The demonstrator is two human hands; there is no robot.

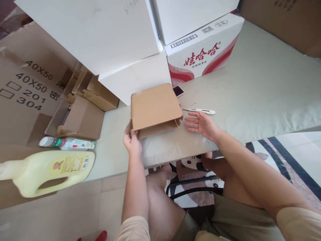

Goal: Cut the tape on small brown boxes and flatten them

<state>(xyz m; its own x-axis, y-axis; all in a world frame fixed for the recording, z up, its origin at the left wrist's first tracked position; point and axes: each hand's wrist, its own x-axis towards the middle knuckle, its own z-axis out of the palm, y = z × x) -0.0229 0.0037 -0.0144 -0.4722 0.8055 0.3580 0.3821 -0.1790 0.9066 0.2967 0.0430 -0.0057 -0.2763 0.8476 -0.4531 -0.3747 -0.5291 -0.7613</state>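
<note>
A small brown cardboard box (156, 105) is on the cloth-covered table, its lid partly raised along the near side with a dark gap under it. My left hand (132, 140) grips the box at its near left corner. To the right of the box, my right hand (200, 125) is held apart from it, fingers spread and nothing in them. Just beyond those fingers lies a white utility knife (200, 110). A phone (178, 91) rests behind the box's right side, partly hidden by it.
Large white boxes (100, 33) and a red-and-white water carton (204, 53) stand behind. On the left are folded cardboard boxes (80, 117), a small bottle (67, 143) and a yellow jug (55, 169). The table's near edge (175, 159) runs above my knees.
</note>
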